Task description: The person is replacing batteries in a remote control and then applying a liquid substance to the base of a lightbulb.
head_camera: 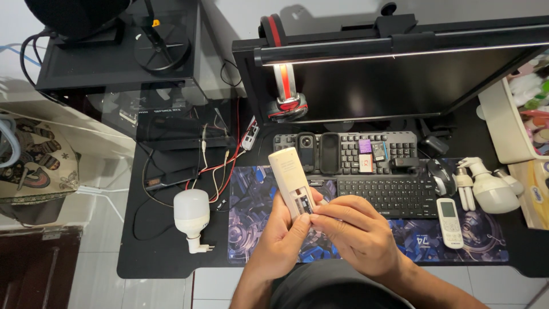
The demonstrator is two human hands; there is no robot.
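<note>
My left hand (280, 237) grips a long cream-coloured remote control (290, 177) from below, its back facing up and its far end pointing toward the monitor. The battery compartment near its lower end lies open. My right hand (357, 229) rests over that lower end, fingertips pinched at the compartment; whether they hold a battery I cannot tell. Both hands hover above a blue patterned desk mat (257, 189) on the black desk.
A white bulb with a plug (191, 217) lies left of the mat. Two black keyboards (386, 191) sit behind my hands, a small white remote (449, 223), a mouse (440, 176) and white bulbs (492, 186) to the right. A monitor (394, 74) stands at the back, cables (214, 171) at left.
</note>
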